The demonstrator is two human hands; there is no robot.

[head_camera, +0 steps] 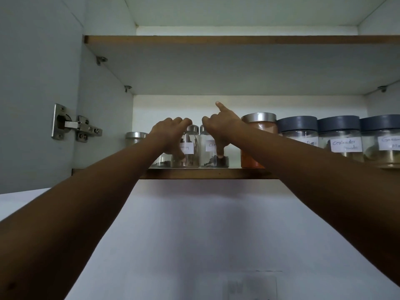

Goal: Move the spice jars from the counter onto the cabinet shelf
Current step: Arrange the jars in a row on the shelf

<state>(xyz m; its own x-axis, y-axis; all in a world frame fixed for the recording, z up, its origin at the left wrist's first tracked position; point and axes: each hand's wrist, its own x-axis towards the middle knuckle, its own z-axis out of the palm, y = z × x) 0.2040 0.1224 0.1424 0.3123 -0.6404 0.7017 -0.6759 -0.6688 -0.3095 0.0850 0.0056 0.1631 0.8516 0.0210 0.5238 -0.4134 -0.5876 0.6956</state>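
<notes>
Two bare arms reached up into an open wall cabinet, both hands at the front edge of the lower shelf (207, 174); the left hand (171, 135) was wrapped around a small clear jar with a metal cap (188, 148), its fingers curled over the top and its thumb down the front near a white label ending in "mon"; the right hand (220, 126) gripped the neighbouring small clear jar (208, 152), labelled with letters beginning "Cl", thumb pressed down its front toward dark contents at the base, index finger pointing upward and free of the glass. Both small jars stood upright on the shelf, touching or nearly touching each other, between the two hands. To the left of the left hand, partly hidden behind the wrist, stood a low jar with a silver lid (135, 138); another clear jar base showed just behind that wrist. To the right of the right hand stood a wider jar of orange powder with a silver lid (257, 135), partly covered by the right forearm; beyond it, in a row toward the right edge, stood three grey-lidded jars (339, 137) bearing handwritten labels, one reading in part "Coriander". An upper shelf (216, 39) lay above; a metal door hinge (75, 126) was fixed to the left cabinet wall; the counter was out of view.
</notes>
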